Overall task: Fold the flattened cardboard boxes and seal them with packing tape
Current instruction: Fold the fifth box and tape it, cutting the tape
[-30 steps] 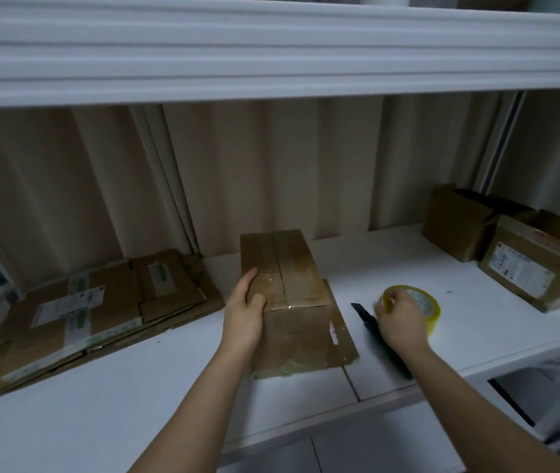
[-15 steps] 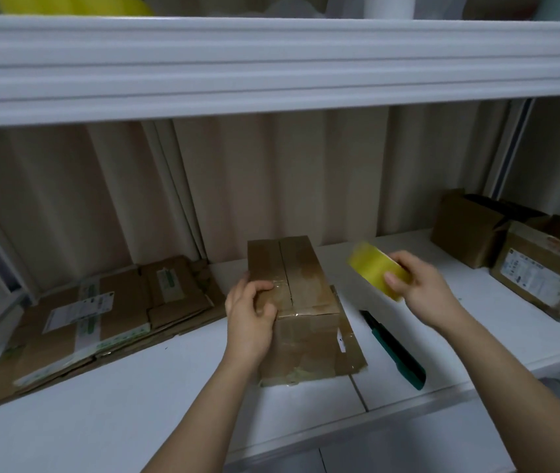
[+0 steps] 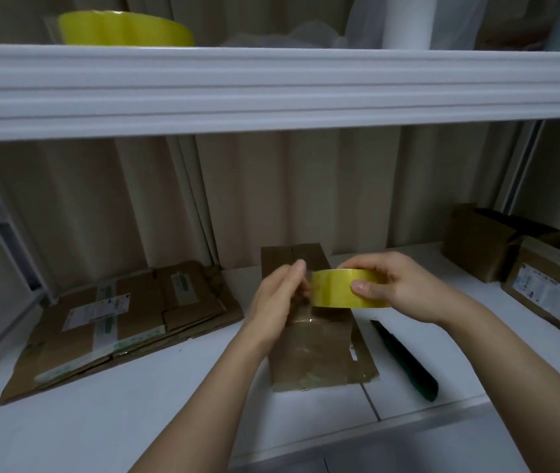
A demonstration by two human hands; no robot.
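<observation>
A folded brown cardboard box (image 3: 316, 349) stands on the white shelf (image 3: 135, 414) in the middle, its top flaps closed. Just above it my right hand (image 3: 404, 288) grips a yellow roll of packing tape (image 3: 346, 289), thumb on its near face. My left hand (image 3: 278, 298) is at the roll's left edge, fingertips touching the tape there; motion blur hides whether it pinches a loose end. A stack of flattened cardboard boxes (image 3: 118, 322) with white labels lies to the left.
A dark green utility knife (image 3: 404, 360) lies right of the box. Two more boxes (image 3: 527, 268) sit at the far right. Above, the upper shelf (image 3: 271, 87) holds several yellow tape rolls (image 3: 121, 29) and white plastic. The shelf's front edge is close.
My right hand lifted the tape roll off the shelf and brought it over the box. My left hand let go of the box and came up to the roll's edge.
</observation>
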